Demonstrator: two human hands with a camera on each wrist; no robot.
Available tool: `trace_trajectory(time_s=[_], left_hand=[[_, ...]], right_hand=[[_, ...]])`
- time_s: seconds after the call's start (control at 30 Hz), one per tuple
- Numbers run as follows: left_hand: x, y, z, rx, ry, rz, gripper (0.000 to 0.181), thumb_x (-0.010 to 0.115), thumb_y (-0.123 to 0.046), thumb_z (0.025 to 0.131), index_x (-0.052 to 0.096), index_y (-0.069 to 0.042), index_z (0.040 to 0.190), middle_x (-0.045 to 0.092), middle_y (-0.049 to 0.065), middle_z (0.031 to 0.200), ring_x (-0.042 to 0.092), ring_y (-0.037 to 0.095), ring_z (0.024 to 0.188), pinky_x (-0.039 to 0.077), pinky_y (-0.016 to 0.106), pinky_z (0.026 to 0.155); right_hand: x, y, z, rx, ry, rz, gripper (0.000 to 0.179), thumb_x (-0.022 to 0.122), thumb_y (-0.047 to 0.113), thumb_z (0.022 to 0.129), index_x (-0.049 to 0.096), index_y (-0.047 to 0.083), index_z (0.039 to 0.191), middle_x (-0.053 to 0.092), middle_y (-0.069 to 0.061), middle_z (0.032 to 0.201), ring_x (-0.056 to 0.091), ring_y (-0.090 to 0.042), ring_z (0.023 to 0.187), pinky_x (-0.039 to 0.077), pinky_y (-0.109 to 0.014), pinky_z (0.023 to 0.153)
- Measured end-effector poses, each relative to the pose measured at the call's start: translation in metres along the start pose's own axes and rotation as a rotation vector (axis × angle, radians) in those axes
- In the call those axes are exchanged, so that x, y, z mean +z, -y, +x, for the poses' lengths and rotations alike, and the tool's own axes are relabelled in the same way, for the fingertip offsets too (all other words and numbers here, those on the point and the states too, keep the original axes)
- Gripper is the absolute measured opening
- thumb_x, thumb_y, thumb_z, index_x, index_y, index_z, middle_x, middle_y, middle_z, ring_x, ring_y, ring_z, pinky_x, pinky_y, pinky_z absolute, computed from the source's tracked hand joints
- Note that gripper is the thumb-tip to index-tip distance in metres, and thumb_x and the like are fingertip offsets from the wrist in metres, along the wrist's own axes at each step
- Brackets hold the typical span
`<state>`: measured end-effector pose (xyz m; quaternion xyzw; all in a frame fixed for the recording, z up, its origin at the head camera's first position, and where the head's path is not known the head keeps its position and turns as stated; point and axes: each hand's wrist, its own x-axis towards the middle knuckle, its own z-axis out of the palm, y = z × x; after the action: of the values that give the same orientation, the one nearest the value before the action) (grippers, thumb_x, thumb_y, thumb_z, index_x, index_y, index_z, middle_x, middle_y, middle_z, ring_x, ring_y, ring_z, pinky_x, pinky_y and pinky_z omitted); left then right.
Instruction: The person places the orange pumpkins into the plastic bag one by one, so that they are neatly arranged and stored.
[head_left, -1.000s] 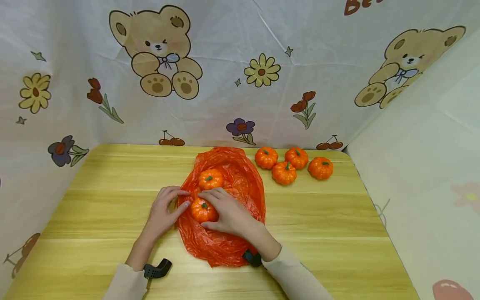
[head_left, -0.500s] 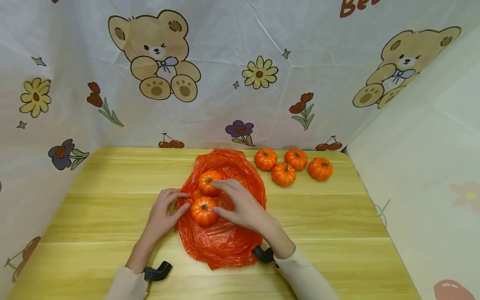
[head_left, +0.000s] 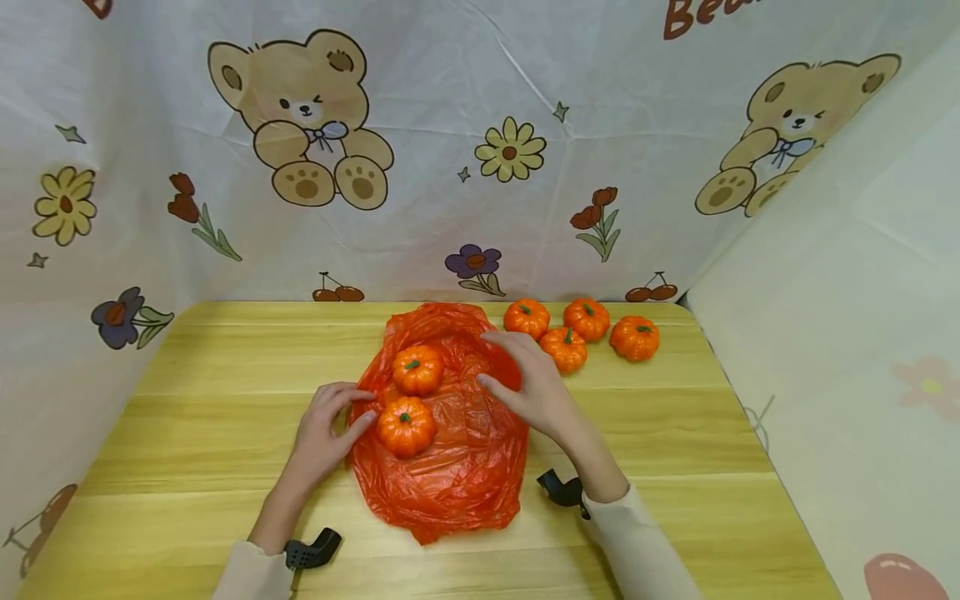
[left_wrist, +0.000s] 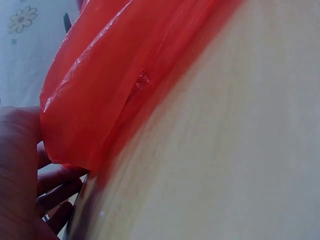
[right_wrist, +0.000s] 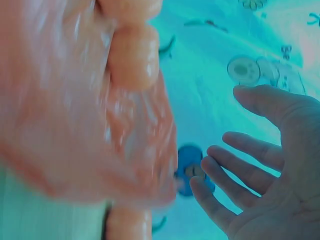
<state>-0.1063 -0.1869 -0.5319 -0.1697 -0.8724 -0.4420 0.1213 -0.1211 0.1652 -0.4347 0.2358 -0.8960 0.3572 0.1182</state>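
In the head view, my left hand (head_left: 324, 429) touches the left edge of an open, crinkled red plastic bag (head_left: 465, 492), thumb and index finger apart. Its fingers (left_wrist: 62, 175) show at the bag's side in the left wrist view. Inside the bag sit two small orange pumpkins with green stems, one pumpkin (head_left: 406, 427) nearer and the other pumpkin (head_left: 417, 370) behind it. My right hand (head_left: 534, 387) is over the bag's right rim, holding nothing, its fingers (right_wrist: 245, 167) spread loosely. Its fingertips point left over the bag.
Behind the bag's right side lies a group of several more pumpkins, including a front pumpkin (head_left: 564, 350) close to my right hand and an outermost pumpkin (head_left: 635, 338). A bear-print cloth (head_left: 420, 233) rises behind the wooden table (head_left: 660, 433).
My right hand has drawn away from the nearer pumpkin in the bag and moved right and back toward the outer pumpkins. My left hand stays at the bag's edge.
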Motion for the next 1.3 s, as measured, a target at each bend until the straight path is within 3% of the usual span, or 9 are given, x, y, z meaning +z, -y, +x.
trace_trajectory(time_s=[0.3, 0.53, 0.77, 0.97, 1.3], left_hand=[[-0.001, -0.001, 0.0, 0.003, -0.002, 0.0, 0.022, 0.082, -0.013, 0.092, 0.078, -0.011, 0.113, 0.068, 0.009, 0.122, 0.054, 0.025, 0.121, 0.04, 0.034, 0.102], [-0.003, 0.001, 0.002, -0.013, 0.004, -0.003, 0.022, 0.082, -0.016, 0.093, 0.078, -0.014, 0.114, 0.067, 0.006, 0.123, 0.054, 0.023, 0.121, 0.04, 0.035, 0.102], [0.001, 0.005, 0.001, 0.012, -0.008, -0.004, 0.022, 0.083, -0.013, 0.092, 0.078, -0.013, 0.113, 0.068, 0.007, 0.123, 0.054, 0.022, 0.12, 0.04, 0.031, 0.102], [0.002, 0.004, 0.0, 0.008, -0.009, -0.013, 0.022, 0.083, -0.014, 0.092, 0.078, -0.014, 0.113, 0.068, 0.006, 0.123, 0.054, 0.022, 0.12, 0.039, 0.03, 0.103], [0.001, 0.003, 0.0, 0.013, -0.013, -0.009, 0.022, 0.083, -0.014, 0.092, 0.078, -0.013, 0.113, 0.068, 0.006, 0.122, 0.054, 0.023, 0.119, 0.04, 0.031, 0.102]], right_hand=[[-0.04, -0.046, -0.017, 0.131, -0.124, -0.07, 0.053, 0.081, 0.02, 0.094, 0.062, 0.007, 0.142, 0.066, -0.014, 0.139, 0.06, -0.037, 0.127, 0.05, -0.057, 0.104], [-0.063, -0.068, -0.023, 0.171, -0.205, -0.101, 0.051, 0.08, 0.017, 0.095, 0.063, 0.005, 0.142, 0.066, -0.019, 0.138, 0.063, -0.044, 0.121, 0.052, -0.059, 0.098], [-0.063, -0.084, -0.027, 0.249, -0.136, -0.098, 0.06, 0.081, 0.021, 0.094, 0.058, 0.001, 0.146, 0.062, -0.023, 0.143, 0.061, -0.047, 0.125, 0.049, -0.062, 0.103], [-0.055, -0.095, -0.028, 0.274, -0.083, -0.098, 0.065, 0.085, 0.021, 0.09, 0.058, 0.001, 0.145, 0.062, -0.02, 0.143, 0.061, -0.042, 0.126, 0.052, -0.059, 0.102], [-0.048, -0.102, -0.029, 0.296, -0.071, -0.073, 0.072, 0.089, 0.022, 0.087, 0.056, 0.003, 0.147, 0.061, -0.019, 0.143, 0.06, -0.039, 0.126, 0.053, -0.058, 0.103]])
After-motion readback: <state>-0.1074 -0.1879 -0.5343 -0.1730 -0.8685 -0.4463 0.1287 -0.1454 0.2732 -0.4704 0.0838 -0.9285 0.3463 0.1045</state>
